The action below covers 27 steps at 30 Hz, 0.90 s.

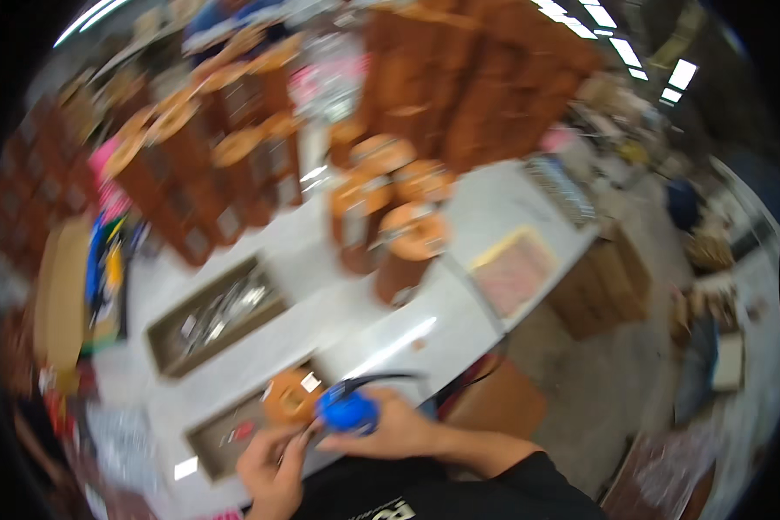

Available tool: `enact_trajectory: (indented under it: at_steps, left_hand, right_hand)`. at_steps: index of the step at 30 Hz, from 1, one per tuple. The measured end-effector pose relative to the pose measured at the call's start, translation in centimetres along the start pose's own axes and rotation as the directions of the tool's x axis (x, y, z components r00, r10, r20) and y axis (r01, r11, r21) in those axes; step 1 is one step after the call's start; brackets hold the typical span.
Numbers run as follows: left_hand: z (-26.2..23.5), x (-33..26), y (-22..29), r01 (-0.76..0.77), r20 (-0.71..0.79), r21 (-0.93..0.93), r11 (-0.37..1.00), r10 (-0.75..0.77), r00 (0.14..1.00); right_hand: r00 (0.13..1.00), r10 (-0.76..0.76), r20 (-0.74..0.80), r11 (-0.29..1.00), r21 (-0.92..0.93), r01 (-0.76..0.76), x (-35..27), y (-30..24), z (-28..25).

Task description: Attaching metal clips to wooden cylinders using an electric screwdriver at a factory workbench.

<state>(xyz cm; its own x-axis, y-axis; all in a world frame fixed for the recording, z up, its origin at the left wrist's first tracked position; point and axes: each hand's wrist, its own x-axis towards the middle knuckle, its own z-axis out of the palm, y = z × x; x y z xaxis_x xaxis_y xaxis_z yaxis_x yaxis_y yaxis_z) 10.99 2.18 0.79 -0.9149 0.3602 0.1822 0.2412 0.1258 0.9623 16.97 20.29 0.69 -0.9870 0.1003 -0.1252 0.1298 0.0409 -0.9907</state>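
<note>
My right hand [400, 430] is wrapped round a rounded blue tool [348, 411] with a black cord or strap trailing off to the right; blur hides its exact kind. Close beside it, my left hand [273, 466] has thumb and fingers pinched together, and what they hold is too small to make out. Just beyond both hands is an orange-brown round piece [288, 397] with a hole in its middle and a small white label. It overlaps a shallow grey-brown tray [206, 452], in which a small red item [242, 431] lies.
A second tray [166, 357] holds shiny metal parts [225, 314]. Brown cylinders with orange round tops [414, 234] stand on the white table [338, 325], with taller brown stacks [459, 87] behind. A pinkish pad [516, 273] lies at the right edge; cardboard boxes [602, 282] stand below. Another person [230, 26] is at the far side.
</note>
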Motion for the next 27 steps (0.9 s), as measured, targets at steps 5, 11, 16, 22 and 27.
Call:
enact_trajectory:
  at_steps: [5, 11, 16, 22, 27]
  left_hand:
    - [-0.3, -0.2, 0.7, 0.441, 0.216, -0.382, 0.812, -0.385, 0.897]
    - [-0.8, 0.1, 2.0, 0.466, 0.389, -0.241, 0.852, -0.355, 0.850]
    - [-2.0, 0.4, 2.2, 0.376, 0.447, -0.058, 0.925, -0.312, 0.838]
    - [-1.7, -0.4, 1.4, 0.368, 0.338, -0.132, 0.921, -0.307, 0.890]
    - [-1.6, -0.4, 1.5, 0.510, 0.371, -0.206, 0.835, -0.415, 0.830]
  right_hand:
    - [0.996, -0.087, -0.023, 0.987, 0.135, 0.089, 0.5, -1.0, -0.8]
    - [0.993, -0.114, -0.032, 0.992, -0.062, 0.112, -0.7, -1.9, -1.4]
    - [0.990, -0.142, 0.001, 0.975, -0.171, 0.140, -0.5, -0.6, -0.6]
    - [0.989, -0.001, 0.151, 0.991, -0.130, 0.021, -0.1, -2.1, -1.8]
    - [0.986, -0.165, 0.018, 0.983, -0.083, 0.166, -0.5, -0.2, -0.6]
